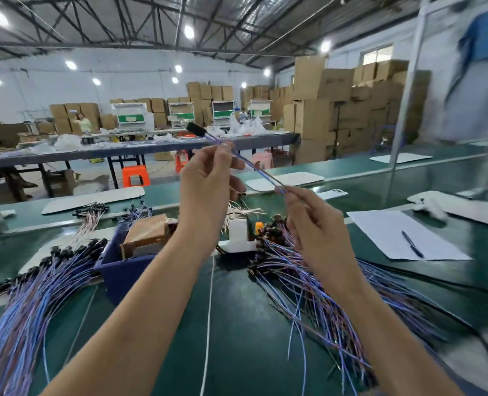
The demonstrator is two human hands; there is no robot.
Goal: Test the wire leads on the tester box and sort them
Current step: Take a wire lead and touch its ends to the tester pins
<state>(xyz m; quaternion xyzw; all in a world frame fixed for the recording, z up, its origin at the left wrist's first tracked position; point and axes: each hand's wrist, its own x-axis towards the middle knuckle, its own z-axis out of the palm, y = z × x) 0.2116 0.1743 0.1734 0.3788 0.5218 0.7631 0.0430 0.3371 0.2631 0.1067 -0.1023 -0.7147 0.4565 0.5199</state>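
— Up above the green bench (pixel 237 338), both hands are raised with one wire lead (pixel 261 171) stretched slantwise between them. The left hand (pixel 208 178) pinches it high, just below the black connector (pixel 196 128). The right hand (pixel 314 224) pinches the lower end between thumb and fingertip, the other fingers curled.

— Any writing to read?

— None legible. The stacked cartons (pixel 337 90) at the back carry print, but it's too blurred to make out. Whether the paper sheet (pixel 394 235) on the right bears any writing, I cannot tell; a pen (pixel 412 244) lies on it.

— And the tester box (pixel 238 238)?

— Down on the bench below the hands, white, with the left forearm crossing in front and hiding part of it. A loose right pile (pixel 322 295) of blue and purple leads lies just beside it. A left pile (pixel 36 295) fans out beyond a blue bin (pixel 117 270), which holds a cardboard box (pixel 147 234).
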